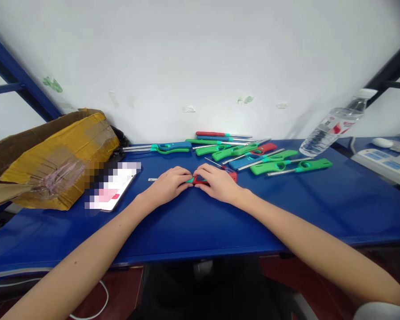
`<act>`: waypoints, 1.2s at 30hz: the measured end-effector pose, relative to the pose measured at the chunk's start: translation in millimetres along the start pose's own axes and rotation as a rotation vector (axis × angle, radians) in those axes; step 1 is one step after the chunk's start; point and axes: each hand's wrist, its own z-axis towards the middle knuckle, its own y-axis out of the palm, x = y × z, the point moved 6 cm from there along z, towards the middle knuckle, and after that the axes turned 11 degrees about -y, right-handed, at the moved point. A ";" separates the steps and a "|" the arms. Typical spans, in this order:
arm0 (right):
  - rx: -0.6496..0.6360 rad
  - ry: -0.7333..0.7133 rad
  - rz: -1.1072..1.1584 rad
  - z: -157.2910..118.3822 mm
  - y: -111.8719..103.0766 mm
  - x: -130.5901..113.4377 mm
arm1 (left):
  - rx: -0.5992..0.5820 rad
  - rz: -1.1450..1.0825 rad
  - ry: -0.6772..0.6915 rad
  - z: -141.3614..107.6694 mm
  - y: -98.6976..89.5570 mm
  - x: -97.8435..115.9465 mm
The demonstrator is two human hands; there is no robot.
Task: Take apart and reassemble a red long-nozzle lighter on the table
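Note:
A red long-nosed gas lighter lies on the blue table, its metal tube pointing left. My left hand is closed over the tube end and the green collar, thumb and fingers pinching it. Around the red handle, beside the trigger opening, my right hand is closed too. The fingertips of both hands nearly meet. Just behind the right hand lies a thin screwdriver, partly hidden. Beyond it is a loose pile of long-nosed lighters in green, blue and red.
Blue and green lighters lie at the back left. A phone rests near a taped cardboard box on the left. A water bottle leans at the back right, near a white power strip. The wall bounds the table behind.

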 end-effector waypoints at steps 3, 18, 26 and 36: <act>-0.008 -0.005 -0.004 -0.1 0.6 0.2 | -0.004 -0.027 0.038 -0.3 0.1 1.2; -0.062 0.022 0.046 -2.7 -0.1 -1.4 | -0.045 -0.064 0.096 -4.9 -1.4 4.4; -0.048 0.066 0.029 -2.3 -3.4 -3.4 | -0.008 0.018 0.100 -4.5 -1.3 3.4; 0.001 0.136 -0.039 -2.0 -10.4 -0.2 | 0.002 0.242 -0.042 -2.8 -8.9 -14.0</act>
